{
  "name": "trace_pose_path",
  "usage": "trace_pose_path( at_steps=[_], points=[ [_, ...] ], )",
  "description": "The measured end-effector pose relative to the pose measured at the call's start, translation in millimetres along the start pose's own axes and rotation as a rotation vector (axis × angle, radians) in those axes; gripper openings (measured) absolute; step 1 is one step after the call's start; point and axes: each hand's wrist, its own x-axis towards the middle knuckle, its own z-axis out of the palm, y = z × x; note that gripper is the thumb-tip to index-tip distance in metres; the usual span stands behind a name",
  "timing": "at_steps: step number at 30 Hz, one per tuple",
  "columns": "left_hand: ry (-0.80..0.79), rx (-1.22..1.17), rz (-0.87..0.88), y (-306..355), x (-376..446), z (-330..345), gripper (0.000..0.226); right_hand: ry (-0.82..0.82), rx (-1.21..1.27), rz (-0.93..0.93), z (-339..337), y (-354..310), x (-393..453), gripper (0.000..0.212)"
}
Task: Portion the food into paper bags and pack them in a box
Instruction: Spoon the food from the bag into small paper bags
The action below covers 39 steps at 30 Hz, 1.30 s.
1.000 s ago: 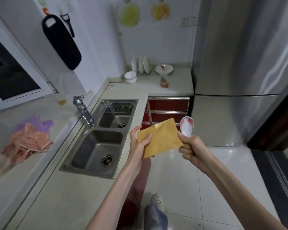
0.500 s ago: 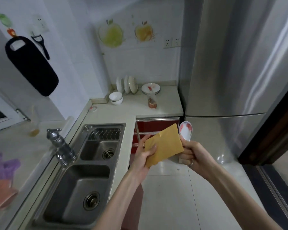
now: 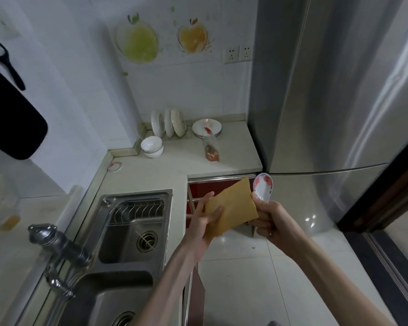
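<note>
Left hand (image 3: 204, 222) pinches the flat bag (image 3: 231, 211) by its near edge, right hand (image 3: 272, 223) grips its far side plus a spoon (image 3: 262, 187) just beyond — thin paper looks light, floppy, best taken by the edges.

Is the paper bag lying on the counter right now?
No, the paper bag is held in the air between the left hand and the right hand, which also grips a spoon.

Dim, cool indoor light, streaky glare on fridge (image 3: 339, 90) (wide-angle bowing), soft blur
</note>
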Motion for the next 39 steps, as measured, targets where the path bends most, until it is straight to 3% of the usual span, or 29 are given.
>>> trace_pose_path(
  at_steps=[8,15,23,27,30,32,36,38,39],
  points=[
    [0.026,-0.033,-0.03,18,83,-17,0.049,-0.016,-0.042,-0.025,-5,-27,85,0.042],
    [0.06,-0.076,0.007,62,168,-19,0.065,-0.107,-0.098,-0.034,-20,-71,185,0.037],
    [0.171,0.006,0.042,91,254,-16,0.058,0.007,-0.449,-0.072,-42,-128,280,0.036],
    [0.221,0.085,0.019,98,281,-16,0.054,0.07,-0.841,-0.164,-50,-141,309,0.032],
    [0.206,0.062,-0.002,108,301,-18,0.055,-0.037,-0.698,-0.04,-55,-148,332,0.035],
    [0.195,0.14,-0.028,112,314,-16,0.05,-0.113,-0.61,0.018,-59,-152,346,0.037],
    [0.408,0.803,0.156,112,341,-10,0.029,-0.051,-0.891,-0.159,-54,-158,381,0.037],
    [0.378,0.743,0.198,118,350,0,0.014,-0.005,-1.0,-0.271,-47,-158,398,0.042],
    [0.311,0.684,0.171,121,355,4,0.019,-0.005,-0.998,-0.293,-44,-156,406,0.043]
  ],
)
